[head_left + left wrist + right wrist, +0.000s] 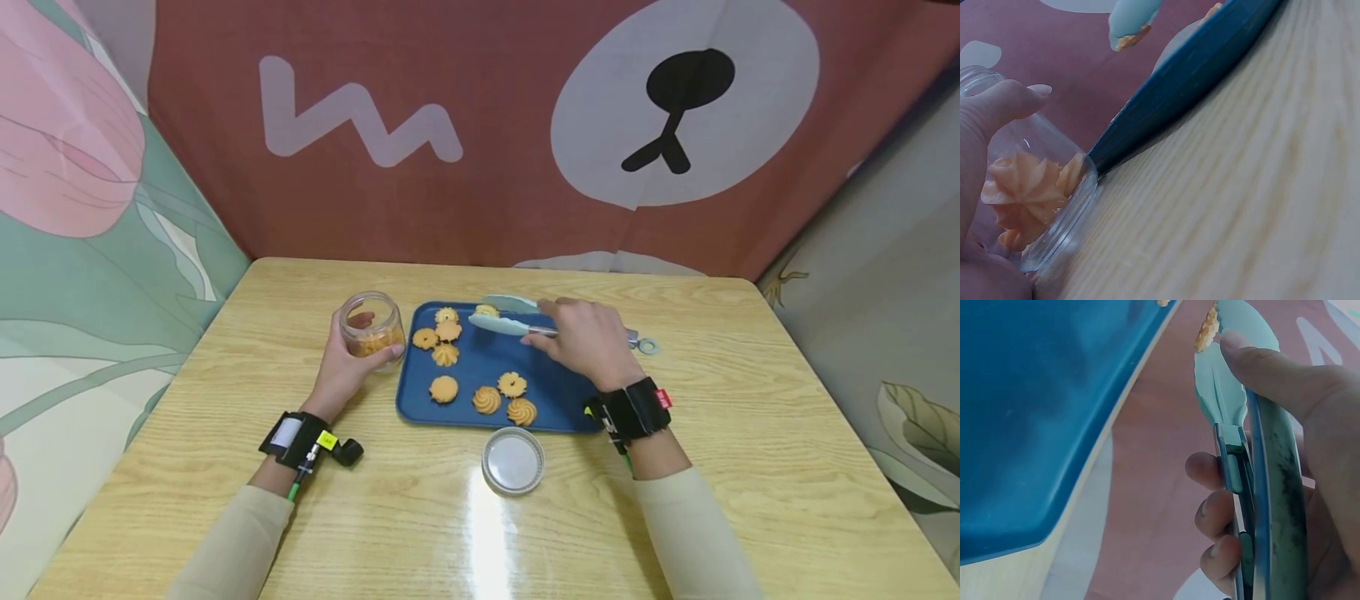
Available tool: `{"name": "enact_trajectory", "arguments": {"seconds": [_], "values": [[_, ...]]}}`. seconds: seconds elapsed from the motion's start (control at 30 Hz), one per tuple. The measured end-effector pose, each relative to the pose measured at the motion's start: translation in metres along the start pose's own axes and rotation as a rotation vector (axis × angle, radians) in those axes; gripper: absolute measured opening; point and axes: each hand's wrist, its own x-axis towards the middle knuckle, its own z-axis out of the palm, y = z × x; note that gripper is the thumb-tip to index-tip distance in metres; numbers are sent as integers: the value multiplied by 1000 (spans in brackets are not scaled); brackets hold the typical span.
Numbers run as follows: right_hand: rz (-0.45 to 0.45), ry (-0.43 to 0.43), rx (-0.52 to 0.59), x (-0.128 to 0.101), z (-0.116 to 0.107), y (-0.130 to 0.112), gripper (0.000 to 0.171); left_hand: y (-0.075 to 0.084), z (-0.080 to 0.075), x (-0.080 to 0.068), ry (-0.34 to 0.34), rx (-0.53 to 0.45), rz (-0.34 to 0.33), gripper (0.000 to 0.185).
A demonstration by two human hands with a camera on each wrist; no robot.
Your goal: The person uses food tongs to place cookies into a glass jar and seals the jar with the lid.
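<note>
My left hand (351, 367) grips a clear jar (372, 317) without a lid, left of the blue tray (555, 392). Swirled cookies (1025, 194) lie in the bottom of the jar. My right hand (588, 337) holds tongs (506, 323) with pale blue tips and metal handles above the tray's far side. Between the tong tips sits a cookie (487, 310), its ridged edge showing in the right wrist view. Several more cookies (447, 332) are spread over the left and near parts of the tray.
A round lid (513, 461) lies on the wooden table (405, 525) just in front of the tray's near edge. A printed cloth (495, 208) hangs behind the table's far edge, and patterned cloths hang at both sides.
</note>
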Motion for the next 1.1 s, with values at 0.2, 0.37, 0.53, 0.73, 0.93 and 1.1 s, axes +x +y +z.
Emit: {"name": "enact_trajectory", "arguments": {"seconds": [0.2, 0.37, 0.53, 0.73, 0.93, 1.1], "values": [[-12, 17, 4, 4, -6, -9, 57, 0, 0, 0, -1, -1, 0, 101], [-20, 24, 1, 10, -12, -18, 58, -1, 1, 1, -2, 1, 0, 100], [-45, 20, -6, 15, -20, -28, 60, -2, 2, 0, -2, 0, -2, 100], [-85, 31, 7, 25, -28, -42, 59, -2, 2, 0, -4, -10, -9, 102], [-150, 79, 22, 34, -31, -58, 59, -1, 0, -1, 2, 2, -12, 102], [-170, 76, 23, 41, -34, -73, 60, 1, 0, 0, -1, -1, -6, 100]]}}
